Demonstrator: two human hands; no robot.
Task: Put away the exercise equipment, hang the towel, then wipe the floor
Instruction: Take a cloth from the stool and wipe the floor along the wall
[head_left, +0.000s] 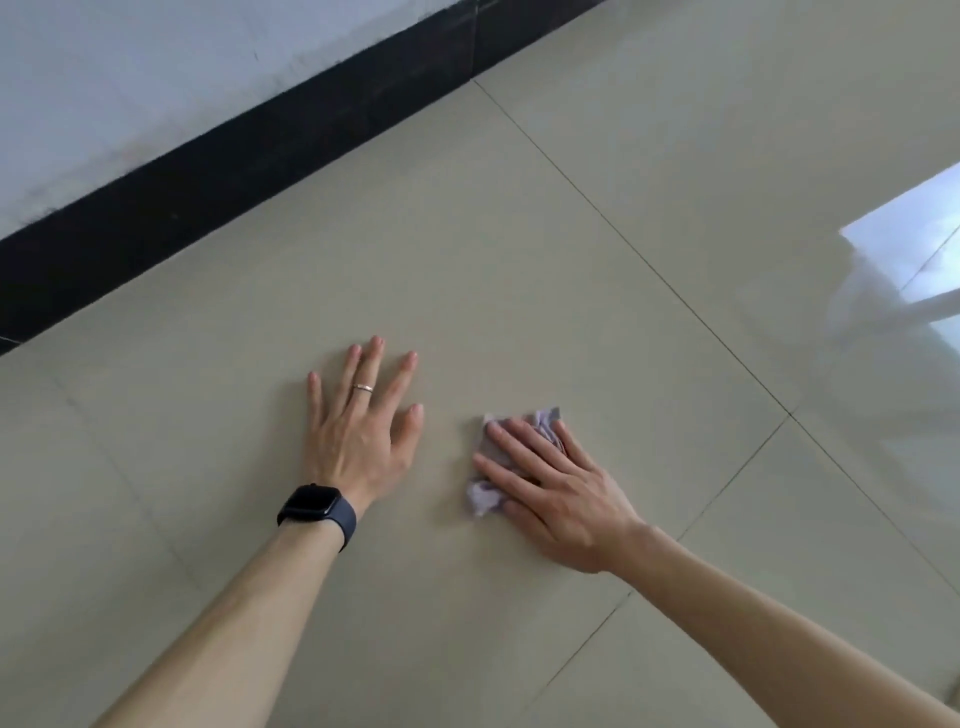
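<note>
My right hand (545, 491) presses flat on the cloth (498, 467) beneath it; my left hand (361, 431), spread empty, braces on the floor (519, 260) alongside.

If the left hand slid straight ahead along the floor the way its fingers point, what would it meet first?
Nothing on the tiles: the left hand lies flat with fingers pointing toward the wall, and the floor ahead looks bare. It would likely reach the black skirting first. The cloth sits off to its side.
</note>
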